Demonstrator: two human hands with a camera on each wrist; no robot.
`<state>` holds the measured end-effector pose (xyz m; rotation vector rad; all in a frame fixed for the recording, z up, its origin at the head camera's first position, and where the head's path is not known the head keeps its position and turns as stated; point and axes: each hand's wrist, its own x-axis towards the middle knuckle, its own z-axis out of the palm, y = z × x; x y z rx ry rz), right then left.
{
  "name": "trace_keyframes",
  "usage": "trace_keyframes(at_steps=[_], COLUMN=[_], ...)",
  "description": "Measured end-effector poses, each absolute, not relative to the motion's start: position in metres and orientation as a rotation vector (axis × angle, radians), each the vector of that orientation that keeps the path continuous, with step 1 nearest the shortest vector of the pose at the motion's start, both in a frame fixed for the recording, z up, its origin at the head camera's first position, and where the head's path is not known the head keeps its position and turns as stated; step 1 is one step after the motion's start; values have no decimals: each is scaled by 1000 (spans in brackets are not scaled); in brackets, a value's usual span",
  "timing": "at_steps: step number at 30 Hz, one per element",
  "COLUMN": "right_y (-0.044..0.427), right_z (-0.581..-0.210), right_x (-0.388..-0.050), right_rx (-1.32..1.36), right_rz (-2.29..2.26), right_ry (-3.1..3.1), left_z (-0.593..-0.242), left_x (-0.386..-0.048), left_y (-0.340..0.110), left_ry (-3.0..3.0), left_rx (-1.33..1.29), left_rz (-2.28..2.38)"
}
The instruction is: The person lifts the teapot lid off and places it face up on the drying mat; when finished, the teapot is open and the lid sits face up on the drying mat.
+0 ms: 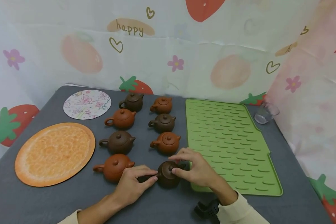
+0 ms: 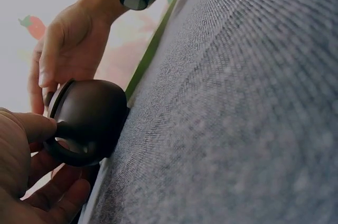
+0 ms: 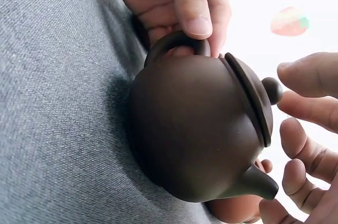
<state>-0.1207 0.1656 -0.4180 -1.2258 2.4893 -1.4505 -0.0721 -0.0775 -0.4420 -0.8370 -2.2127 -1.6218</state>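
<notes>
A dark brown teapot (image 1: 168, 180) stands upright on the grey cloth near the front, its lid seated. My left hand (image 1: 134, 183) pinches its loop handle (image 2: 74, 155) between thumb and fingers, as both wrist views show. My right hand (image 1: 197, 168) hovers by the lid with fingers spread. Its thumb and a finger lie on either side of the lid knob (image 3: 272, 91); whether they touch it, I cannot tell. The short spout (image 3: 259, 183) points toward the right hand's side. Just left of my left hand sits an orange-brown teapot (image 1: 114, 169).
Several more teapots stand in two columns behind, including an orange-brown one (image 1: 166, 143) and a dark one (image 1: 120, 143). A green ridged mat (image 1: 226, 140) lies right, with a clear glass (image 1: 266, 113) beyond it. At left are a round orange mat (image 1: 56, 154) and a patterned mat (image 1: 86, 104).
</notes>
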Motion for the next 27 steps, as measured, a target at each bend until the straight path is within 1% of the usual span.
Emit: trace_keyframes(at_steps=[3,7,17,20,23,27], right_y=[165,164,164,164,161,163], right_z=[-418,-418,-418,-416,-401,-399], right_x=[-119,-118,-120,-120,-115,-115], right_rx=[-1182,-1156,-1159,-1130,-1084,-996], right_rz=[-1418,-1374,-1449,-1474,-1506,-1556], right_ry=[2501,2525,2453,2442,2420,2393], left_z=[-432,-430,-462,-456,-443,-434], left_x=[-68,-67,-76,-75,-71,-69], left_y=[-77,-76,-79,-78,-77,-76], left_ry=[-2199,-2184,-2215,-2208,-2185,-2185], left_rx=[-847,-855,-816,-815,-827,-826], left_rz=[-1625,-1627,-1643,-1652,-1655,-1654])
